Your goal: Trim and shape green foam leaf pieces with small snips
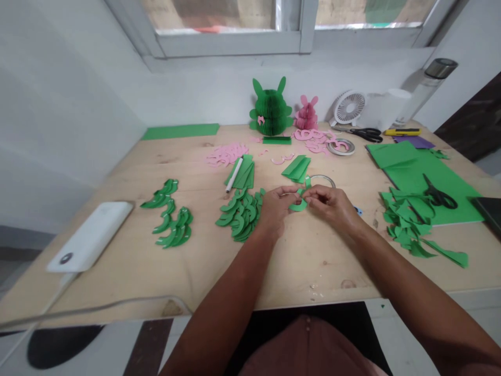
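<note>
Near the middle of the wooden table, my left hand (276,207) pinches a small curved green paper piece (298,204). My right hand (327,201) is closed at the right edge of that piece, its fingertips pressed together; what lies between them is too small to tell. A roll of tape (329,180) lies just behind my right hand, partly hidden. Left of my left hand is a pile of curved green pieces (240,214), and farther left are more such pieces (178,228) with light strips on them. Folded green papers (297,168) lie behind the hands.
Green scraps (405,222) and black scissors (440,196) lie at the right, by a green sheet (454,177). A white power bank (92,235) is at the left. Green (271,112) and pink (306,115) paper figures, a fan (349,108) and a bottle (425,91) stand at the back.
</note>
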{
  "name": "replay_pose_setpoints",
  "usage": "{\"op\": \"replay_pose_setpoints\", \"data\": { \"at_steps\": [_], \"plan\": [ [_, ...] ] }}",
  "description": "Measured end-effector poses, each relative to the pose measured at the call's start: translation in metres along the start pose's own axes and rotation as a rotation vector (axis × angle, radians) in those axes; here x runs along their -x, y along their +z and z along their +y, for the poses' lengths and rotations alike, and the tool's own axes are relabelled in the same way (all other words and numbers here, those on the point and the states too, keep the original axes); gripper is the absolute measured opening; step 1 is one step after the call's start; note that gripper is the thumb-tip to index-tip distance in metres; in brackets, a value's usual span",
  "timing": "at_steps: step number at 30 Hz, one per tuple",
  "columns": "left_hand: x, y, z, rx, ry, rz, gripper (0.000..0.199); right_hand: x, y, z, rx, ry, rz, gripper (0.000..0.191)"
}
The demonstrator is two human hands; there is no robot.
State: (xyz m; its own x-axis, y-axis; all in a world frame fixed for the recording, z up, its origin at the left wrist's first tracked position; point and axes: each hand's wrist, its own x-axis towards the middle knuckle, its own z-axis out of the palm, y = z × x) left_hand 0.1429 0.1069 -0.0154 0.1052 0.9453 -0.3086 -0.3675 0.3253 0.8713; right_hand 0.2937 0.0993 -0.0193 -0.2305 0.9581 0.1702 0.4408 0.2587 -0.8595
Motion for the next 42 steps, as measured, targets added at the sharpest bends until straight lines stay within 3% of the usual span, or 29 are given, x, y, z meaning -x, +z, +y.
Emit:
{"op": "replay_pose_setpoints", "data": {
  "at_steps": [11,19,29,42],
  "plan": [
    [-0.001,-0.001,0.0,0.064,-0.026,-0.018,0.017,-0.001,0.0,-0.002,0.13,-0.097,0.036,0.018],
    [-0.002,0.0,0.0,-0.013,0.001,0.017,0.018,0.0,0.002,-0.001,-0.15,0.05,-0.009,0.022],
    [-0.004,-0.001,-0.003,-0.068,0.056,0.049,0.021,-0.001,0.002,-0.011,-0.283,0.128,0.0,0.02],
    [-0.004,0.0,-0.002,-0.097,0.055,0.065,0.019,0.0,0.002,-0.009,-0.182,0.097,-0.029,0.016]
  ]
}}
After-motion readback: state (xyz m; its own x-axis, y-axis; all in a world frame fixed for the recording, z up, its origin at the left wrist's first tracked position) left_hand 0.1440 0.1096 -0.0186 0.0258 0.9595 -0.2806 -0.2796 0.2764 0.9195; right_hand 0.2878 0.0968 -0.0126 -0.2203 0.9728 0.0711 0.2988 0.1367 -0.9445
